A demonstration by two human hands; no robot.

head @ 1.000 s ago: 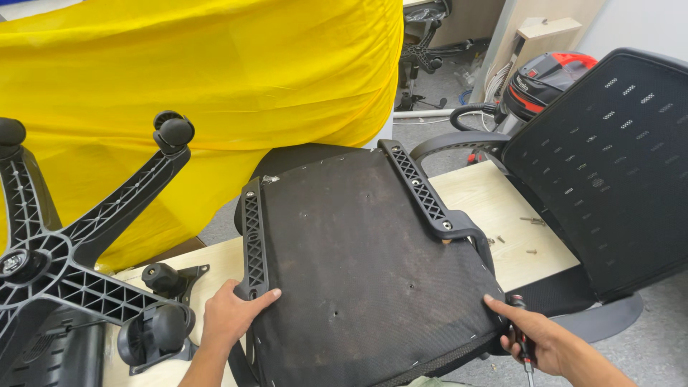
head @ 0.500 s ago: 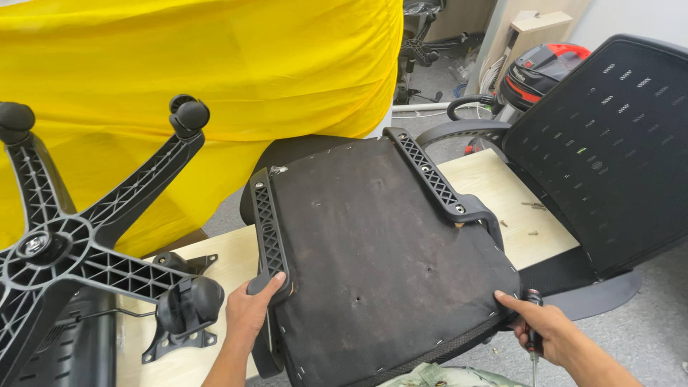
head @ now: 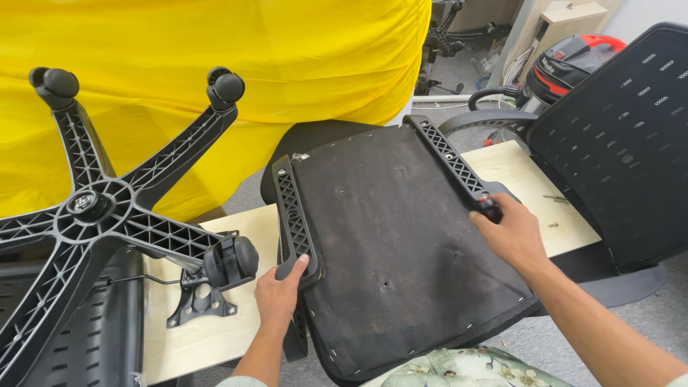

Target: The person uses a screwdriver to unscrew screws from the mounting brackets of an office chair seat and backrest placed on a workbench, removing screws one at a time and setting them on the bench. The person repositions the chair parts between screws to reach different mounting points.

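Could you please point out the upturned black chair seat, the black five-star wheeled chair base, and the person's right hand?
Upturned black chair seat [head: 394, 244]: head view, fabric underside.
Black five-star wheeled chair base [head: 92, 206]: head view, central hub.
Right hand [head: 510, 233]: head view, back of hand.

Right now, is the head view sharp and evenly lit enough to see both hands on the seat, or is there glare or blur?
Head view: sharp, soft even light, no glare; left hand and right hand crisp on the upturned seat. Wide-lens bending shows on the wheel base near the left edge; yellow cloth bright, not washed out.
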